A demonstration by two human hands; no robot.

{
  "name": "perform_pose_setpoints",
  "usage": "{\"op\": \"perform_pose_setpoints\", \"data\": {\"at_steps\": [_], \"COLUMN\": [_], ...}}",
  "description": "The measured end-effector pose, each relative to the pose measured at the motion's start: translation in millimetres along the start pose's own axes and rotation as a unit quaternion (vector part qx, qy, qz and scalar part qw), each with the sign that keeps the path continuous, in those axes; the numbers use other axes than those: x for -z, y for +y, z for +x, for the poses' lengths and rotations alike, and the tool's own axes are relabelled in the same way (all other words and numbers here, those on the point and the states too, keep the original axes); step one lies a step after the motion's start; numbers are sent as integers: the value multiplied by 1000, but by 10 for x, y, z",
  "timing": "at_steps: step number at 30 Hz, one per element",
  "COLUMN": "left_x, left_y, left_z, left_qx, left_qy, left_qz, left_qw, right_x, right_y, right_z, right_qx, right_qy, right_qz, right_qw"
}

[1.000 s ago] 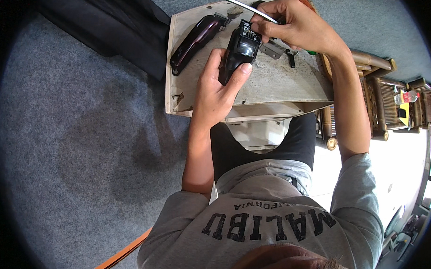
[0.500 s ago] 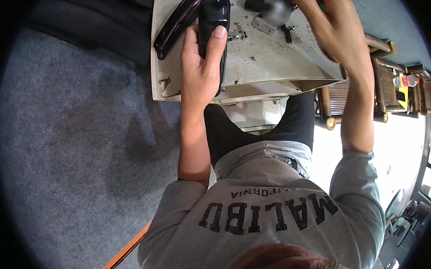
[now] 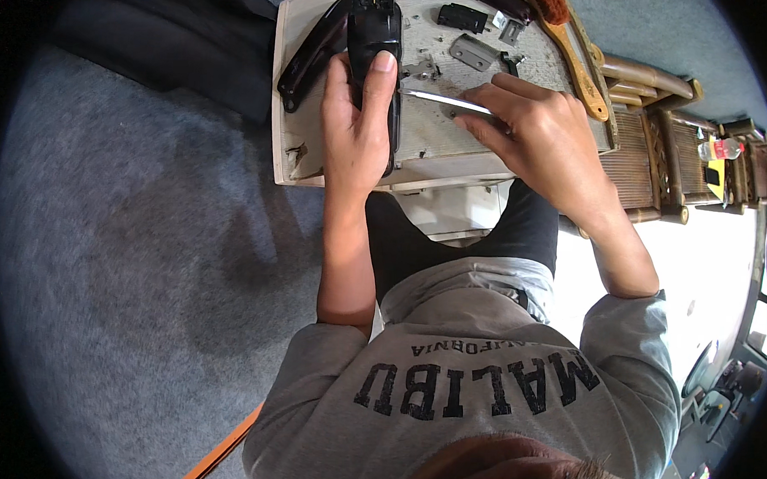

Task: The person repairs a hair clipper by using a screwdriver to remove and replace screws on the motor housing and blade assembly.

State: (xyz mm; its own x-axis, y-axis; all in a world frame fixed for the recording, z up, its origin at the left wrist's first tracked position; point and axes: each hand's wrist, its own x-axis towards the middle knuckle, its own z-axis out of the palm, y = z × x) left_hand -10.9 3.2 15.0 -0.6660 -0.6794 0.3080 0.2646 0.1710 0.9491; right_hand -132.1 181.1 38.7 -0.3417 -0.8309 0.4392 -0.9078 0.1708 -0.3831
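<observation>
My left hand (image 3: 353,133) grips a black hair clipper (image 3: 372,24) upright at the left of the wooden cabinet top (image 3: 454,149). In my right hand (image 3: 543,139) is a slim silver screwdriver (image 3: 447,101), its tip pointing left at the clipper's side; whether they touch I cannot tell. A maroon clipper (image 3: 309,64) lies left of the held one. To the right are a black plastic piece (image 3: 461,18), a grey metal plate (image 3: 472,52), a small silver part (image 3: 420,68) and several tiny loose bits.
A wooden-handled brush (image 3: 575,69) lies along the top's right edge. Dark cloth (image 3: 162,37) hangs at the left over grey carpet (image 3: 131,214). Bamboo furniture (image 3: 631,155) stands at the right with a bottle (image 3: 722,149) on it. My lap is below.
The held clipper has moved left from the middle. My right hand has left the clipper's head, swung out to the right, and come down beside the clipper with the screwdriver.
</observation>
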Motion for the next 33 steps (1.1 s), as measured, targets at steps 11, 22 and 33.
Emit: {"op": "perform_pose_setpoints", "data": {"at_steps": [11,22,33], "left_x": [44,288,151], "left_y": [163,173,130], "left_z": [-23,-53,-90], "left_qx": [96,14,14], "left_qy": [49,-88,-130], "left_qz": [-25,27,27], "left_qw": [994,996,991], "right_x": [-88,164,-20], "right_y": [-39,53,219], "right_z": [126,350,667], "right_qx": [-7,-105,-72], "right_qy": [-35,61,61], "right_qz": [-36,169,251], "right_qw": [999,978,963]}}
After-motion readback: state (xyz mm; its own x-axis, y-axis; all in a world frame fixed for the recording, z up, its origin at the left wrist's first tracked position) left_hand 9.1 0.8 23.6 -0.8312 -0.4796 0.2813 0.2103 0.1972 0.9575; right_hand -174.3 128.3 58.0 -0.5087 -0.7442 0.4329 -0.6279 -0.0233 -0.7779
